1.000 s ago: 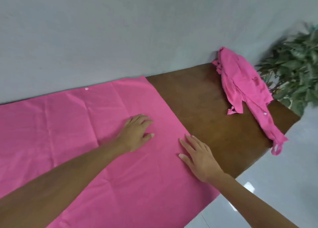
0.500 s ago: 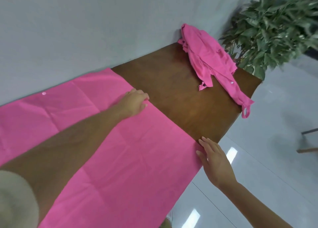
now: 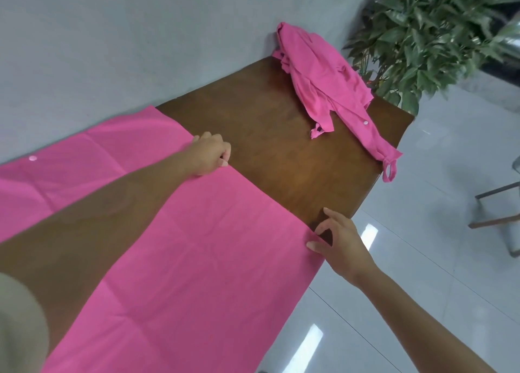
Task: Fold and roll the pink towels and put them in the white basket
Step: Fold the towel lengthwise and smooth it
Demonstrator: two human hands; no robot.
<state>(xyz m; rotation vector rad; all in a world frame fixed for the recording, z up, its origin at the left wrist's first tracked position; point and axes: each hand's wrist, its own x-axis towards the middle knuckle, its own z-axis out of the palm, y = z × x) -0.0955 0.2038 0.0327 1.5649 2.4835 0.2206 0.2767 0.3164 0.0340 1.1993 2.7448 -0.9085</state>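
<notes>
Your right hand (image 3: 342, 243), flat before, now arches open over the near corner of the spread towel (image 3: 197, 260) on the table (image 3: 281, 153), thumb touching. Farther along, your left hand (image 3: 209, 156) has curled, pinching the towel's edge. The crumpled towel (image 3: 323, 80) lies unmoved beyond.

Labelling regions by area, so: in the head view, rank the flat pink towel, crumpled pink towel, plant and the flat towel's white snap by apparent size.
1. flat pink towel
2. plant, though the frame crops it
3. crumpled pink towel
4. white snap
</notes>
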